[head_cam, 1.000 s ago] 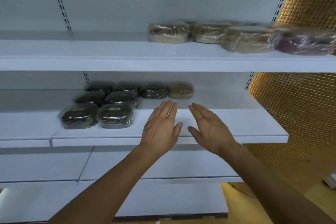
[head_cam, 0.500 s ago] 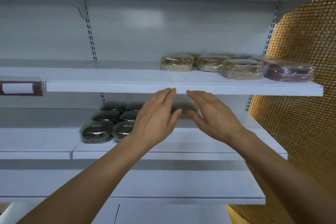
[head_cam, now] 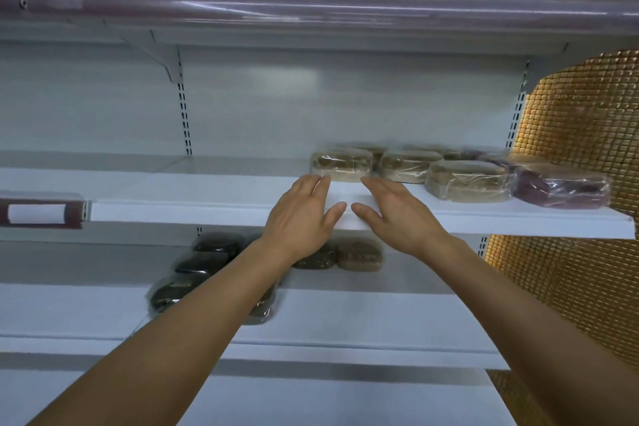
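Observation:
My left hand [head_cam: 304, 218] and my right hand [head_cam: 394, 214] are stretched side by side toward the front of a white middle shelf [head_cam: 207, 211], fingers straight, holding nothing. Just beyond the fingertips sits a tan wrapped pack [head_cam: 342, 164], the leftmost of several plastic-wrapped packs. To its right lie another tan pack [head_cam: 408, 166], a bigger tan pack [head_cam: 466, 180] and a dark purple pack [head_cam: 560, 188]. I cannot tell whether my fingertips touch the first pack.
On the shelf below lie several dark wrapped packs [head_cam: 214, 245] and one brown pack [head_cam: 359, 254], partly hidden by my left forearm. A shelf edge with a purple strip [head_cam: 311, 10] runs overhead. A label holder [head_cam: 38, 213] sits left. A gold mesh panel [head_cam: 581, 183] stands right.
Both hands have risen from the lower shelf level up to the middle shelf, and reach toward the leftmost tan pack. The view has tilted upward.

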The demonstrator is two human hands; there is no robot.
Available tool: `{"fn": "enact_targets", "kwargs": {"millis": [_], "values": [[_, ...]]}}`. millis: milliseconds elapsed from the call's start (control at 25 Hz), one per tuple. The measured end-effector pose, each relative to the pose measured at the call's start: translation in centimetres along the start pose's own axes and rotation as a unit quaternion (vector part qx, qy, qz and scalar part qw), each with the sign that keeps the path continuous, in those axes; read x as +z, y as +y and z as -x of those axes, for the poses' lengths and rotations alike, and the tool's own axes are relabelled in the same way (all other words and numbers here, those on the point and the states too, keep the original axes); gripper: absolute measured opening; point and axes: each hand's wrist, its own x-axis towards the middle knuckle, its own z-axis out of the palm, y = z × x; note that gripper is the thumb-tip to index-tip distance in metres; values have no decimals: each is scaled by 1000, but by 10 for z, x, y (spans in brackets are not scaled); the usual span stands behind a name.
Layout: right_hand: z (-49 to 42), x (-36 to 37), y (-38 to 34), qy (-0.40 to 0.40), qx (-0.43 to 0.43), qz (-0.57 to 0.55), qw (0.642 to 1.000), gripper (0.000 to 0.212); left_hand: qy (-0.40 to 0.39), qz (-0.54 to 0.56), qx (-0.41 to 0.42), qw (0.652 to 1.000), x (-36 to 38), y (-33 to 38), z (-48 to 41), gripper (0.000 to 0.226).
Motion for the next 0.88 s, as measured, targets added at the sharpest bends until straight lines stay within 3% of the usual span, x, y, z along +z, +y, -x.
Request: {"fn": "enact_targets", "kwargs": {"millis": [400, 720, 880], "values": [[-77, 21, 28, -52, 65, -46, 995, 87, -137, 68, -106, 983, 22, -21, -78, 84], [-106, 34, 44, -109, 78, -45, 990, 87, -141, 45, -122, 981, 40, -34, -115, 81], [-105, 36, 45, -74, 76, -66, 992, 86, -95, 64, -100, 988, 42, -36, -115, 74]]}}
